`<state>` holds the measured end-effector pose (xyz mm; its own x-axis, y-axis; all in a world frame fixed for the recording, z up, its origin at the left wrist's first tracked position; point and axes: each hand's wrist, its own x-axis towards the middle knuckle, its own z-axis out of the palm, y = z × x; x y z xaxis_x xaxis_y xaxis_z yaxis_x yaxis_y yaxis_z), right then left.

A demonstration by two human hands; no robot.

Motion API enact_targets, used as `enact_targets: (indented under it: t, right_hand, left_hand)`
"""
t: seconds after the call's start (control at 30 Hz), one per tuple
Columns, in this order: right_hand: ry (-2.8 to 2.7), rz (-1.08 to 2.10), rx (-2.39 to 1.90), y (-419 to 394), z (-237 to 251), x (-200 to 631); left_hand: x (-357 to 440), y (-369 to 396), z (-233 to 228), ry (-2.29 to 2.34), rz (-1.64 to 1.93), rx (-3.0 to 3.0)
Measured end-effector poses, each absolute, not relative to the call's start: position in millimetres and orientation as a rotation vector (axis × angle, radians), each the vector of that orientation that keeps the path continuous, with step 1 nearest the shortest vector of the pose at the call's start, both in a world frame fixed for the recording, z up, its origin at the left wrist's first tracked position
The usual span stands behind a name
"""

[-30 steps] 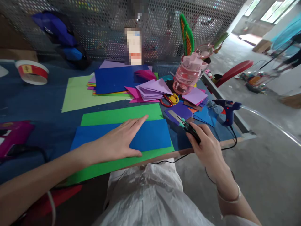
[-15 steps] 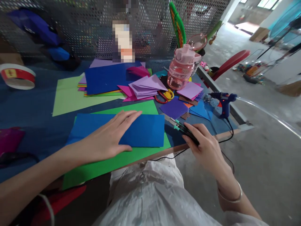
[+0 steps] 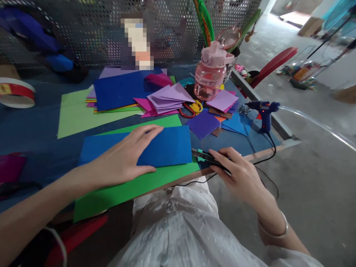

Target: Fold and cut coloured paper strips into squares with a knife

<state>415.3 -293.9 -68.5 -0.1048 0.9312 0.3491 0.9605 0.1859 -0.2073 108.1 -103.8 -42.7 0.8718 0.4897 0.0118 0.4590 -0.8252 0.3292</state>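
Blue-covered surface (image 3: 33, 126) standing against a perforated metal screen (image 3: 91, 26); bare concrete floor (image 3: 319, 155) lying open beyond its right edge. Left hand (image 3: 122, 159), fingers spread flat, pressing a folded blue paper sheet (image 3: 167, 146) lying on a large green paper sheet (image 3: 130, 187) at the near edge. Right hand (image 3: 239, 174) gripping a black-and-teal utility knife (image 3: 207, 157) at the blue sheet's right edge. Blue glue gun (image 3: 263, 113) standing near the right edge; pink plastic bottle (image 3: 208, 74) sitting among loose coloured papers at the far side.
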Motion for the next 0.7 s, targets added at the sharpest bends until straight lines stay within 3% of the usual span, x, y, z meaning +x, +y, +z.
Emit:
enact_targets:
  t: [0.37, 0.7]
  right_hand:
    - [-2.102, -0.157, -1.840, -306, -65, 425]
    - [-1.791, -0.492, -1.983, -258, -71, 445]
  left_hand:
    - [115, -107, -48, 0.803, 0.098, 2.719]
    - [111, -112, -46, 0.899, 0.138, 2.706]
